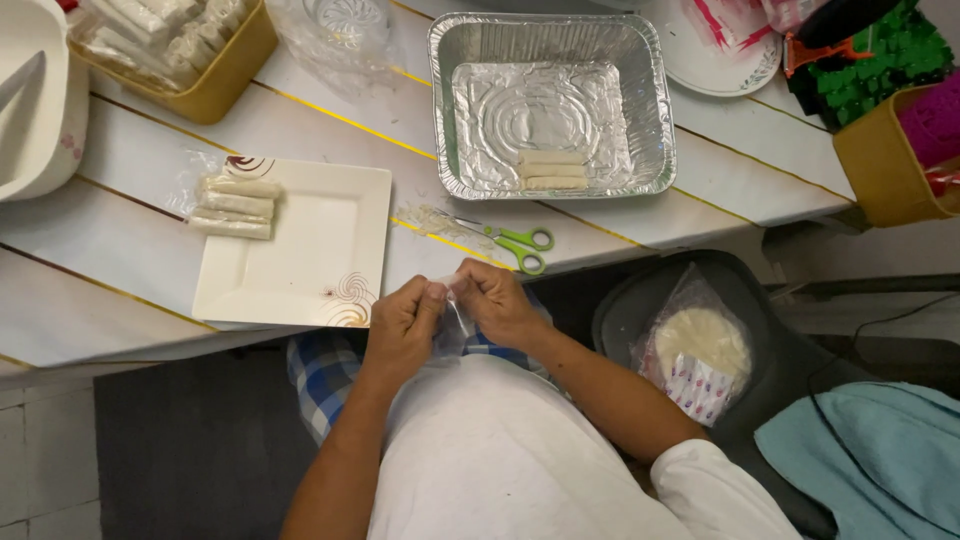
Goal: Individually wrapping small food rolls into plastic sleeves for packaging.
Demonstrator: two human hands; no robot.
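While both hands are pinched together just off the near edge of the bench, they're working a small piece of clear plastic wrap [458,318] between them. The left hand [402,325] has its fingers curled narrow on one side of the wrap, and the right hand [497,302] grips the other side the same way, so it looks like a wrapper being pulled open or peeled apart. Can't tell if there's anything inside it; the fingers cover that bit.

As for how far along things are, I'd guess early-to-middle. Three pale, unwrapped-looking rolls [551,169] already lie side by side in the square silver foil baking tray [655,110], which has loads of bare floor left. Three more pale rolls in clear film [235,207] sit on the left rim of the square white plate with brown swirl corners [310,250], apparently waiting. There's also a yellow tub of more wrapped rolls [215,85] at the far left, so plenty left I reckon.

Green-handled scissors [518,246] lie on the white plank bench [120,160] just in front of the hands, beside a little heap of clear plastic scraps [432,221]. Off to the right, a bagged stack of round pale wrappers [700,350] rests on a black chair.
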